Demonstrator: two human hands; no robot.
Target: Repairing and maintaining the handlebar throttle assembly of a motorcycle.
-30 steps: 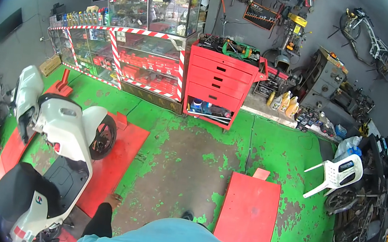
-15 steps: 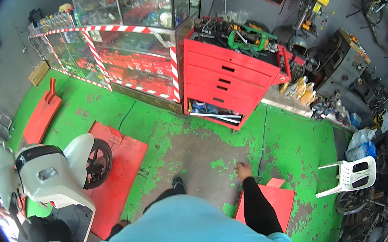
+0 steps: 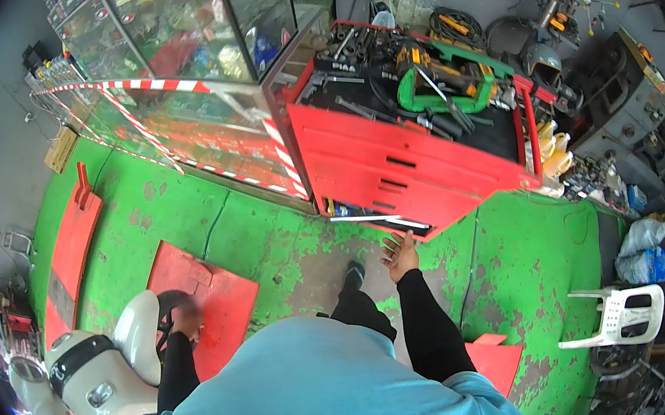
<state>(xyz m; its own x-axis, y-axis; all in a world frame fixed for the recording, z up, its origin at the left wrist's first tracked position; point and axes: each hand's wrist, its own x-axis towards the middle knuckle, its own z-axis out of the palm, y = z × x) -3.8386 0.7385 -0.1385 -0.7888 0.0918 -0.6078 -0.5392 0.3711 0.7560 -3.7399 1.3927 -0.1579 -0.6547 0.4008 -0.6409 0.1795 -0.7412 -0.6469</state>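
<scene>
My right hand [image 3: 401, 255] reaches forward with its fingers apart and nothing in it. Just beyond it stands a red tool cabinet [image 3: 397, 161], whose low open shelf holds long pale bars [image 3: 369, 219]. On the cabinet's black top lie a green clamp-like frame [image 3: 439, 102], several wrenches [image 3: 344, 44] and other hand tools. My left hand [image 3: 187, 320] hangs low on the left, over the front wheel of a white scooter [image 3: 88, 373] as I see it. Blur hides its fingers, so its grip is unclear.
Left of the cabinet is a glass display case [image 3: 177, 44] edged with red-and-white tape. Red ramps [image 3: 232, 303] lie on the green floor, one under the scooter's wheel. A white plastic chair [image 3: 616, 316] stands at the right, beside piled parts. A grey machine [image 3: 622, 111] is at the back.
I have stepped closer to the red cabinet. My right hand has moved forward, its fingers now spread. My left hand has come into view beside the scooter.
</scene>
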